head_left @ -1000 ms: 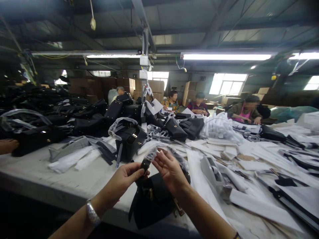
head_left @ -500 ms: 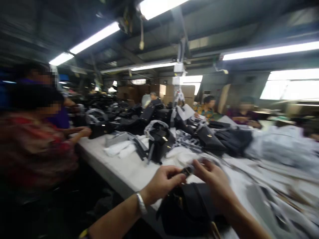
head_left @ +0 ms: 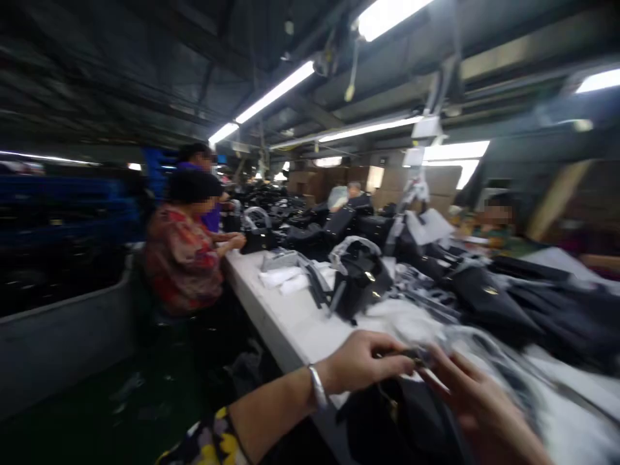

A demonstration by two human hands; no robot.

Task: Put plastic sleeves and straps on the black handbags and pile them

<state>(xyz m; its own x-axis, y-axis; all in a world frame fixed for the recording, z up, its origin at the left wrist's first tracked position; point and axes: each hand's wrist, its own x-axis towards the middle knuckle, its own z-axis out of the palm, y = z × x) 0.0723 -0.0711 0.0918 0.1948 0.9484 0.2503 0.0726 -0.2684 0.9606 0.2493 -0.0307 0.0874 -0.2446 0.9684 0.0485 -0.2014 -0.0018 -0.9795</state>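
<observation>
A black handbag (head_left: pixel 372 429) with a gold-coloured fitting rests at the near edge of the white table (head_left: pixel 276 316). Above it my left hand (head_left: pixel 363 361), with a silver bangle on its wrist, pinches the dark end of a bag strap (head_left: pixel 413 354) between thumb and fingers. My right hand (head_left: pixel 479 394) is closed at the same strap end from the other side. Something pale and shiny, perhaps wrapping, shows between its fingertips. Motion blur hides the finer parts of the strap.
Beyond my hands stands another black handbag (head_left: pixel 361 281) with a wrapped handle, beside white wrapping sheets (head_left: pixel 285 278). More black bags (head_left: pixel 489 297) are heaped to the right. A co-worker in a red patterned top (head_left: pixel 181 258) is at the table's left side; a low grey-white wall (head_left: pixel 62 349) runs further left.
My view has swung left, so the table and co-workers sit further right in the picture. Both hands stay at the strap end above the handbag.
</observation>
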